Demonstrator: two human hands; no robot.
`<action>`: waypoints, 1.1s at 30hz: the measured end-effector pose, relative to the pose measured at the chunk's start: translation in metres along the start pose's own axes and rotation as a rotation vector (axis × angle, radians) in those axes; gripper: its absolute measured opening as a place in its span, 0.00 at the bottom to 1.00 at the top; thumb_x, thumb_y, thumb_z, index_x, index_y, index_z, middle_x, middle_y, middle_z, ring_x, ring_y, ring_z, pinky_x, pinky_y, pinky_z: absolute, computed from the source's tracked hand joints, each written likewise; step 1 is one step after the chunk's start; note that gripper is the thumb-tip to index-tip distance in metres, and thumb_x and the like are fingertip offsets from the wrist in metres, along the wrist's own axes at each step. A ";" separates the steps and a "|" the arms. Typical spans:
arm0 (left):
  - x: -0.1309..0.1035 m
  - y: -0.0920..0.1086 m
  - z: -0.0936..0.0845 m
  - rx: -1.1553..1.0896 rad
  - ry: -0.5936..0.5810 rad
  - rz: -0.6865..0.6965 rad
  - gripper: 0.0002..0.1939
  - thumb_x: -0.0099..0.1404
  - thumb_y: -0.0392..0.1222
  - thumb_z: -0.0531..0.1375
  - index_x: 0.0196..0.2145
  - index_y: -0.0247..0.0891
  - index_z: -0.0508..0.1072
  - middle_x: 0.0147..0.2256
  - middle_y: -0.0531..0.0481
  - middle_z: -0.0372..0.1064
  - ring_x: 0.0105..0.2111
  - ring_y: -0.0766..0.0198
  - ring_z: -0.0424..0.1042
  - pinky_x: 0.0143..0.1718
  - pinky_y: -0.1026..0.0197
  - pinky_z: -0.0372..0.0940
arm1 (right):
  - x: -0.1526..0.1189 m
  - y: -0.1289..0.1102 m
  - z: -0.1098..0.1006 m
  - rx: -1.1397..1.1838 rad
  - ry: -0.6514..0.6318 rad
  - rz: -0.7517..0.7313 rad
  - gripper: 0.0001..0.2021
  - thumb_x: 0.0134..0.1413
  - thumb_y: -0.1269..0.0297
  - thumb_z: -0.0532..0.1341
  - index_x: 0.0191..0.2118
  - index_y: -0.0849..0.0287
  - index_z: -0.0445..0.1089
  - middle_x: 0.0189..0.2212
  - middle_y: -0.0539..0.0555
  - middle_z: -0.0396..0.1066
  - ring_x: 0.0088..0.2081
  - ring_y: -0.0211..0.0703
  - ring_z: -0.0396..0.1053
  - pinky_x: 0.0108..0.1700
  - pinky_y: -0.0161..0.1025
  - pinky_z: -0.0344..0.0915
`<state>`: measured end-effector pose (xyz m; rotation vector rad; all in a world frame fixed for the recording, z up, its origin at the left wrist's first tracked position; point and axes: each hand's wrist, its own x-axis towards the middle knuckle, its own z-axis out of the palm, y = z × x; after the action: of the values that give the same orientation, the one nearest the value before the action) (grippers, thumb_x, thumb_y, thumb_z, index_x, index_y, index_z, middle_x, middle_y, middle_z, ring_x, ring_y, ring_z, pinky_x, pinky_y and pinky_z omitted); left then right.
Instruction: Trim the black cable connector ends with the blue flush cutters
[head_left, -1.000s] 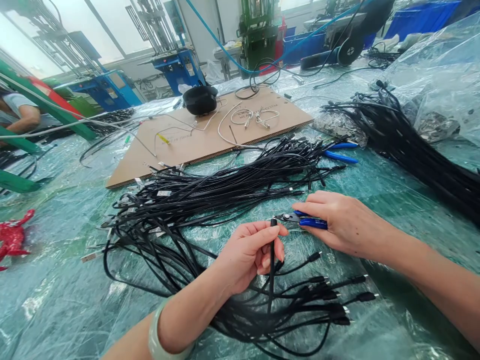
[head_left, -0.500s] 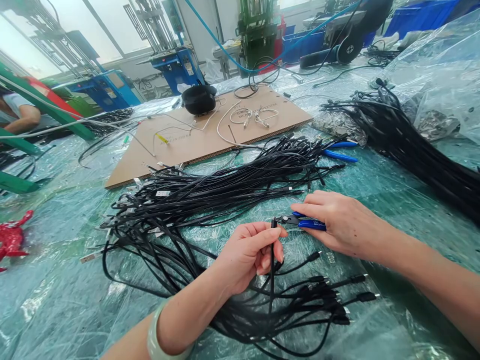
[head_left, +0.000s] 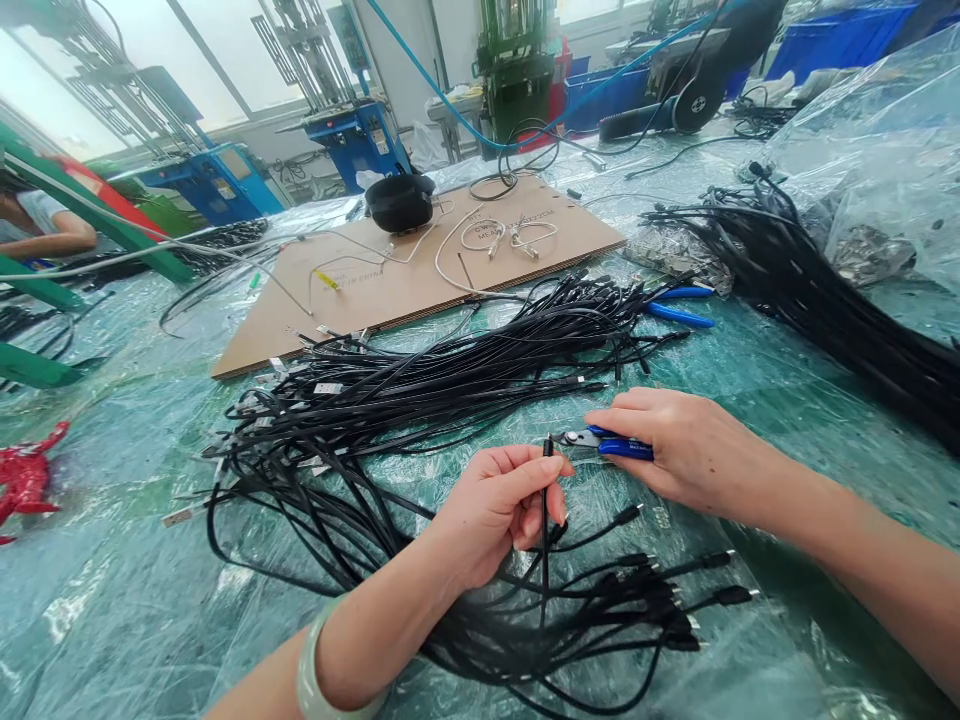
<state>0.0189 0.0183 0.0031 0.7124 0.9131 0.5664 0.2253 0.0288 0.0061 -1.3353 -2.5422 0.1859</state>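
Observation:
My left hand pinches one black cable upright, its cut end poking up between thumb and fingers. My right hand grips blue-handled cutters, whose jaws point left and sit right at the cable's tip. Below both hands lies a bundle of black cables with plug ends. A larger heap of black cables stretches across the plastic-covered table behind my hands.
A cardboard sheet with white wires and a black bowl lies farther back. Another pair of blue pliers rests right of the heap. More black cables run along the right. A red object sits at the left edge; a person's arm shows far left.
The cutter jaws have edged slightly left, closer to the cable tip. Both hands otherwise stay in place.

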 end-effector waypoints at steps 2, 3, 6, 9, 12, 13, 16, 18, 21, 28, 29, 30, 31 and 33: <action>0.000 0.000 0.000 0.008 0.004 0.000 0.10 0.58 0.42 0.62 0.29 0.31 0.73 0.17 0.53 0.67 0.10 0.79 0.54 0.09 0.75 0.46 | 0.000 0.002 0.000 0.022 0.013 0.028 0.10 0.53 0.68 0.58 0.41 0.61 0.72 0.28 0.54 0.69 0.30 0.44 0.66 0.30 0.38 0.59; 0.000 0.000 0.001 0.011 0.001 0.000 0.09 0.58 0.42 0.62 0.29 0.31 0.73 0.17 0.53 0.67 0.10 0.79 0.54 0.09 0.75 0.46 | 0.000 0.003 0.000 0.034 0.020 0.038 0.10 0.54 0.67 0.58 0.41 0.62 0.71 0.28 0.55 0.69 0.30 0.45 0.66 0.30 0.38 0.59; -0.001 0.000 0.001 0.022 -0.005 0.008 0.10 0.57 0.43 0.62 0.29 0.31 0.73 0.17 0.53 0.67 0.10 0.79 0.53 0.09 0.75 0.46 | 0.001 0.007 0.000 0.070 0.035 0.052 0.11 0.55 0.66 0.56 0.41 0.62 0.71 0.29 0.56 0.69 0.31 0.44 0.67 0.31 0.38 0.60; -0.001 0.000 0.001 0.046 0.000 0.018 0.10 0.57 0.43 0.62 0.29 0.31 0.73 0.17 0.53 0.67 0.10 0.78 0.53 0.09 0.74 0.45 | 0.002 0.010 0.001 0.093 0.061 0.052 0.10 0.56 0.65 0.55 0.39 0.61 0.72 0.28 0.56 0.70 0.30 0.44 0.67 0.31 0.38 0.59; -0.001 -0.001 0.002 0.125 0.001 0.041 0.11 0.57 0.46 0.61 0.27 0.33 0.71 0.17 0.53 0.67 0.10 0.78 0.53 0.10 0.73 0.45 | 0.005 0.012 -0.001 0.118 0.090 0.057 0.10 0.56 0.65 0.54 0.35 0.61 0.72 0.26 0.54 0.70 0.28 0.43 0.66 0.30 0.38 0.57; -0.001 -0.002 0.003 0.173 0.001 0.051 0.13 0.58 0.47 0.60 0.26 0.33 0.70 0.18 0.53 0.67 0.11 0.77 0.53 0.10 0.72 0.45 | 0.006 0.013 -0.001 0.128 0.093 0.062 0.10 0.56 0.64 0.54 0.33 0.61 0.72 0.24 0.54 0.70 0.27 0.42 0.65 0.29 0.37 0.57; -0.007 -0.004 0.008 0.377 -0.009 0.098 0.15 0.61 0.50 0.56 0.27 0.34 0.70 0.19 0.53 0.67 0.12 0.76 0.52 0.12 0.70 0.47 | 0.007 0.015 -0.003 0.150 0.101 0.088 0.10 0.56 0.64 0.55 0.32 0.60 0.72 0.24 0.53 0.71 0.26 0.41 0.65 0.28 0.37 0.56; -0.014 -0.005 0.016 0.552 -0.053 0.162 0.15 0.64 0.49 0.53 0.30 0.34 0.71 0.20 0.54 0.64 0.14 0.74 0.52 0.15 0.69 0.48 | 0.007 0.015 -0.004 0.159 0.120 0.102 0.10 0.56 0.64 0.55 0.34 0.60 0.73 0.27 0.54 0.73 0.28 0.42 0.67 0.30 0.37 0.58; -0.029 -0.007 0.031 0.949 -0.217 0.332 0.18 0.67 0.48 0.50 0.29 0.35 0.73 0.20 0.53 0.63 0.20 0.70 0.59 0.22 0.66 0.53 | 0.007 0.016 -0.004 0.177 0.140 0.114 0.10 0.56 0.64 0.55 0.35 0.59 0.74 0.29 0.54 0.75 0.30 0.43 0.70 0.32 0.37 0.60; -0.031 0.006 0.024 1.587 0.130 0.595 0.17 0.68 0.44 0.47 0.32 0.36 0.73 0.32 0.43 0.69 0.35 0.58 0.67 0.37 0.60 0.60 | 0.009 0.019 -0.003 0.210 0.179 0.135 0.10 0.54 0.64 0.56 0.36 0.59 0.74 0.35 0.56 0.77 0.35 0.46 0.73 0.37 0.39 0.64; -0.027 0.010 0.017 1.677 0.257 0.557 0.17 0.68 0.43 0.47 0.32 0.35 0.73 0.34 0.41 0.69 0.37 0.56 0.66 0.39 0.57 0.60 | 0.008 0.019 -0.004 0.214 0.185 0.138 0.11 0.54 0.64 0.56 0.38 0.60 0.74 0.36 0.57 0.77 0.36 0.46 0.73 0.37 0.39 0.64; -0.024 0.014 0.010 1.752 0.388 0.503 0.16 0.67 0.42 0.48 0.33 0.34 0.73 0.36 0.39 0.69 0.39 0.53 0.66 0.41 0.54 0.59 | 0.008 0.019 -0.005 0.220 0.189 0.141 0.11 0.54 0.64 0.56 0.39 0.60 0.74 0.36 0.57 0.76 0.36 0.46 0.73 0.37 0.39 0.64; -0.021 0.017 0.004 1.791 0.487 0.445 0.14 0.66 0.41 0.48 0.34 0.33 0.72 0.36 0.38 0.69 0.40 0.50 0.65 0.42 0.52 0.59 | 0.008 0.019 -0.005 0.226 0.192 0.144 0.12 0.54 0.64 0.56 0.40 0.61 0.74 0.36 0.57 0.76 0.36 0.46 0.73 0.37 0.39 0.65; -0.014 0.021 -0.007 1.784 0.559 0.404 0.13 0.64 0.38 0.49 0.34 0.30 0.72 0.37 0.33 0.68 0.41 0.46 0.64 0.41 0.49 0.59 | 0.008 0.019 -0.007 0.239 0.192 0.151 0.12 0.54 0.64 0.56 0.39 0.62 0.74 0.35 0.57 0.76 0.36 0.47 0.73 0.37 0.39 0.65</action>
<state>0.0030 0.0240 0.0237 2.4536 1.7551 0.1363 0.2377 0.0459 0.0100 -1.3775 -2.1861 0.3607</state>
